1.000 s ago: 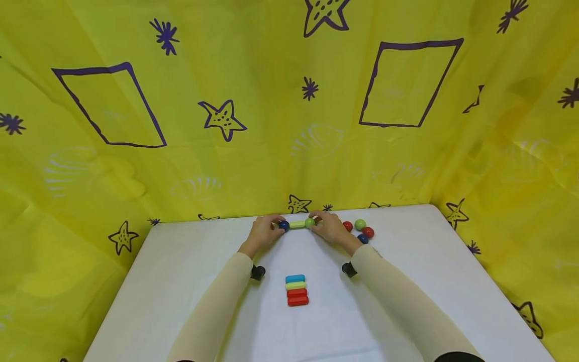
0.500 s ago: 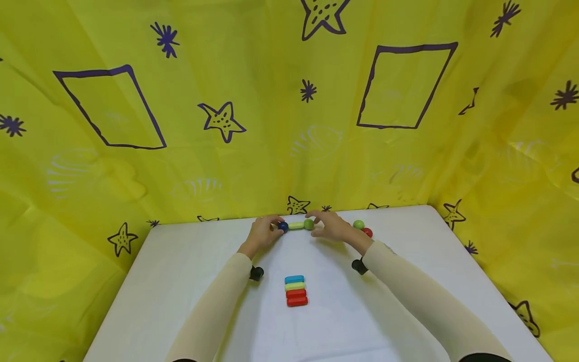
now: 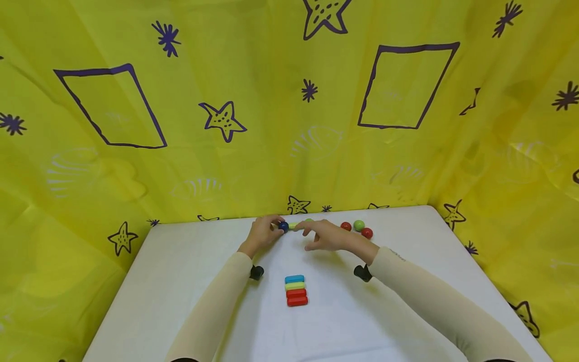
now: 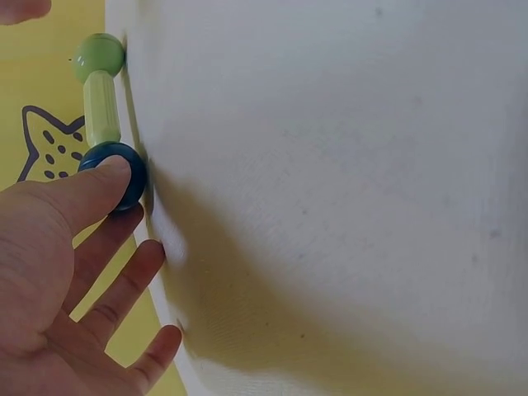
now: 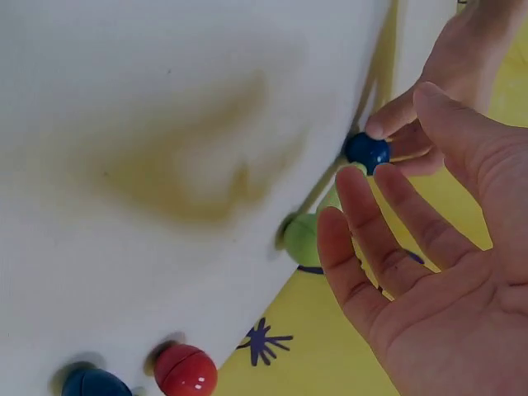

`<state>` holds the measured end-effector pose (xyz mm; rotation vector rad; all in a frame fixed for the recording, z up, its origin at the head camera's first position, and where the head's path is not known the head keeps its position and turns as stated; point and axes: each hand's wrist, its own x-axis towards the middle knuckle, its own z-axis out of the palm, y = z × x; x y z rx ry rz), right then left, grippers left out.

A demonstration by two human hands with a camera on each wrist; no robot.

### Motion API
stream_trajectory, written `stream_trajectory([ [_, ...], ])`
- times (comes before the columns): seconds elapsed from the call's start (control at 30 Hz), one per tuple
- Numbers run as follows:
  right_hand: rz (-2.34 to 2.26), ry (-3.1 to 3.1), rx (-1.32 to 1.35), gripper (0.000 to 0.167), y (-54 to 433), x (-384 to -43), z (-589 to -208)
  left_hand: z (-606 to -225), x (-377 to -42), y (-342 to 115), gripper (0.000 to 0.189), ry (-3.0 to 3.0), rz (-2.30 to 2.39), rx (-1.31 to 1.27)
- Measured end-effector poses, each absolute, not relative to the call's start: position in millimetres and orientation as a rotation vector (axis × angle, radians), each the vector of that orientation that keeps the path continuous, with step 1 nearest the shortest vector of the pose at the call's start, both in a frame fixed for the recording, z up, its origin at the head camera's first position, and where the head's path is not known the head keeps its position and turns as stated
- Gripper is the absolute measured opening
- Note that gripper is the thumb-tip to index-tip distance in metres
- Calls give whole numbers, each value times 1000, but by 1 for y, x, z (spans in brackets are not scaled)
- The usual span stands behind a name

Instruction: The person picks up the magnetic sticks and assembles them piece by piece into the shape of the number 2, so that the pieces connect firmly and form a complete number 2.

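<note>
Near the table's far edge, my left hand [image 3: 261,234] pinches a dark blue ball [image 4: 136,188] between thumb and forefinger, its other fingers spread. A ridged yellow-green stick [image 4: 101,107] runs from that ball to a light green ball [image 4: 100,54], the three forming a dumbbell shape. My right hand [image 3: 329,236] holds nothing. Its fingers are apart and loosely bent, and in the head view they overlap the stick and most of the green ball. In the right wrist view, the right fingers partly hide the stick.
Right of the hands lie two red balls [image 3: 367,233] and another green ball [image 3: 359,225]; a second blue ball [image 5: 95,384] shows in the right wrist view. Nearer me, a blue stick [image 3: 294,278], a yellow one [image 3: 295,286] and two red ones [image 3: 297,301] lie stacked in a row. A yellow curtain [image 3: 271,166] hangs behind.
My right hand has let go of the green ball and come left and slightly nearer, in front of the stick. The left hand keeps its pinch on the blue ball.
</note>
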<state>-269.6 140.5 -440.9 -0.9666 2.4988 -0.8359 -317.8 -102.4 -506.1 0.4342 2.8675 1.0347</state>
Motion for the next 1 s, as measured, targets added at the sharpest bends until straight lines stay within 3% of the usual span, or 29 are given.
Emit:
stream_trajectory([
  [1.0,-688,2248,-1040,32,97,-236,-472,-506,-318,-105,25,2889,1075,508],
])
